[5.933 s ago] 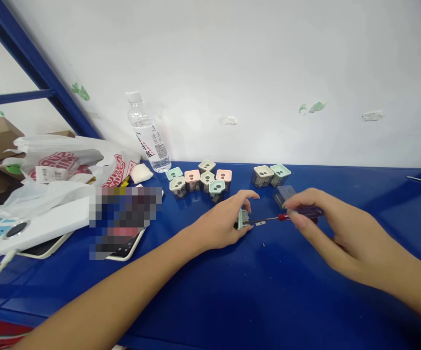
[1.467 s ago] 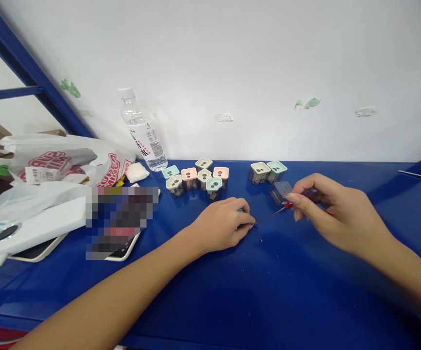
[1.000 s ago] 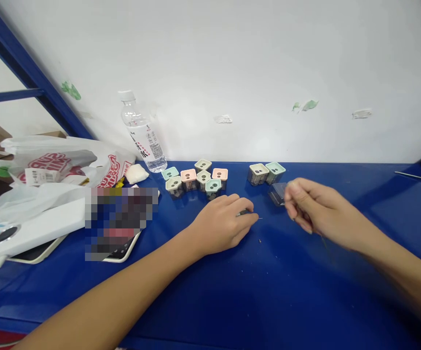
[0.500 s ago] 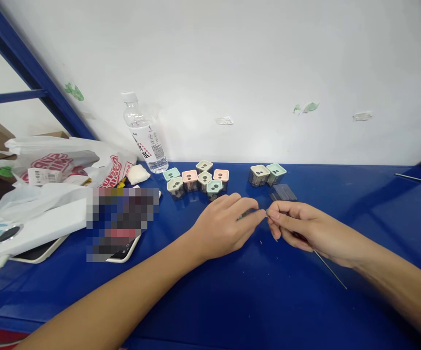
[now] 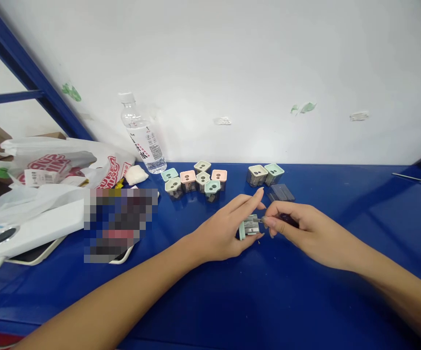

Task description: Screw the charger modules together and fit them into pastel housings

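Observation:
My left hand (image 5: 228, 228) is curled around a mint-green pencil sharpener insert (image 5: 250, 225), its metal sharpening blocks facing right. Close by on the right, my right hand (image 5: 290, 228) pinches a small thin metal piece (image 5: 260, 220) between thumb and forefinger, at the metal blocks. Its exact shape is too small to make out. A dark handle (image 5: 290, 220), seemingly a screwdriver's, is tucked in the same hand; its shaft is hidden. Just beyond my fingers lies a clear dark sharpener container (image 5: 282, 192) on the blue table.
Several two-hole pencil sharpeners (image 5: 203, 179) in cream, pink and mint stand by the wall, with a cream sharpener (image 5: 257, 175) and a mint one (image 5: 274, 173) farther right. A water bottle (image 5: 143, 138), plastic bags (image 5: 64, 160) and a white power bank (image 5: 39, 228) occupy the left. A thin screwdriver (image 5: 414, 178) lies far right.
My left fingers have lifted and spread, bringing the mint insert into view. My right hand has turned, so the screwdriver shaft beneath it no longer shows and the dark handle does.

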Available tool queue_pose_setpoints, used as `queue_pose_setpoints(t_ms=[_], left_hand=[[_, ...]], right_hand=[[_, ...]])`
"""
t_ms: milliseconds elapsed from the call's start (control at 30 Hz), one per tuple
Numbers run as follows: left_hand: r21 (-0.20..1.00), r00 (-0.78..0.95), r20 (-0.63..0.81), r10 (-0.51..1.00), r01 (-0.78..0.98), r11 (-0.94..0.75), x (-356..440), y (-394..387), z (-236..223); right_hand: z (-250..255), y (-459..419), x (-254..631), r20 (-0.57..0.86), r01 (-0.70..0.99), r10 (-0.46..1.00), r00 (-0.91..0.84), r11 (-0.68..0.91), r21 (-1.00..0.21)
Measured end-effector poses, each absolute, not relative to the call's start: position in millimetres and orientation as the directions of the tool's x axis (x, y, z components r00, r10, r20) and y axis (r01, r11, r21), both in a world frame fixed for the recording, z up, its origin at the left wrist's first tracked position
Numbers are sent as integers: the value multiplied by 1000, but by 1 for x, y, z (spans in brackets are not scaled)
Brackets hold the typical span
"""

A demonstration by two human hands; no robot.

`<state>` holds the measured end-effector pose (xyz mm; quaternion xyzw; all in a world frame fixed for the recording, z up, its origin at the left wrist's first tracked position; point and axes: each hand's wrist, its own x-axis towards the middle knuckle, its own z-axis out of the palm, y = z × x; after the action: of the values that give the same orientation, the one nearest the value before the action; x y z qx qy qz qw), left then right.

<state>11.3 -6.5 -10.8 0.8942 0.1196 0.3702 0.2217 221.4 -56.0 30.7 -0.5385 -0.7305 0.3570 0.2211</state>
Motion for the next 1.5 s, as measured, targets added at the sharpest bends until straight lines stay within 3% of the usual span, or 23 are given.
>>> queue_pose_setpoints(t_ms=[267, 500, 900, 1200, 1267, 1400, 1500], left_hand=[[491, 711, 598, 370, 40, -870, 10, -8, -9], [473, 725, 594, 349, 36, -880, 11, -9, -10], [483, 743, 567, 355, 49, -874, 12, -13, -10], [481, 592, 681, 431, 83, -873, 12, -3, -6], [498, 580, 670, 464, 113, -860, 11, -1, -5], [555, 577, 629, 522, 137, -821, 10, -1, -3], [580, 588, 594, 549, 159, -799, 10, -2, -3]], right_hand=[[35, -57, 222, -62, 581, 939, -338, 156, -799], [29, -56, 220, -70, 630, 937, -343, 173, -757], [24, -61, 207, -54, 595, 965, -255, 112, -796], [38, -59, 224, 1, 459, 988, -157, 74, -885], [39, -58, 228, 59, 541, 983, -175, 146, -828], [43, -61, 229, 179, 758, 960, -217, 281, -588], [46, -64, 229, 142, 766, 964, -224, 264, -586]])
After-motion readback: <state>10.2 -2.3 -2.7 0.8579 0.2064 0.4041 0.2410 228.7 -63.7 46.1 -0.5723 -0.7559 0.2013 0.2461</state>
